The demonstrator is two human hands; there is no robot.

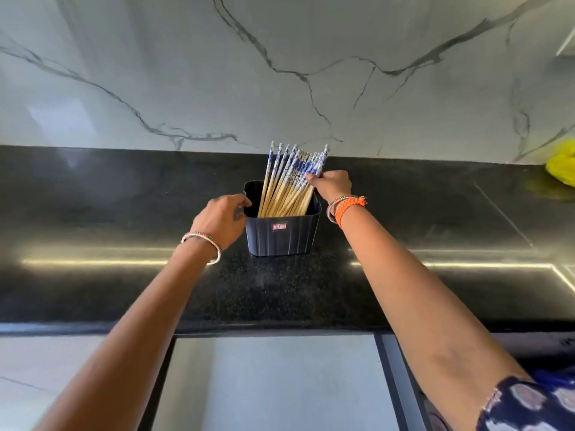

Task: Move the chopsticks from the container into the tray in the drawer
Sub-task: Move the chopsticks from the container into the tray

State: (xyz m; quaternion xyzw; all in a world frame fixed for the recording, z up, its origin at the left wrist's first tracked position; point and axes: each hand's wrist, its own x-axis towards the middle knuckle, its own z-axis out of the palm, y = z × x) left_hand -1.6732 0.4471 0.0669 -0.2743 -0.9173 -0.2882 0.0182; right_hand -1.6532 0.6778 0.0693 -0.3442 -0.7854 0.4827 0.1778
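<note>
A dark ribbed container (283, 233) with a small red label stands on the black countertop (124, 290) near the marble wall. Several wooden chopsticks (287, 185) with blue-and-white patterned tops lean inside it, fanned toward the right. My left hand (222, 220) rests against the container's left rim and side, fingers curled on it. My right hand (331, 183) is at the right side of the bundle, fingertips pinching the patterned upper parts of the chopsticks. The drawer front (273, 381) below the counter edge looks closed; no tray shows.
A marble backsplash (280, 73) rises right behind the container. A yellow plastic bag (561, 166) lies at the far right of the counter. Light strips reflect on the glossy countertop. A patterned sleeve (529, 405) shows at the lower right.
</note>
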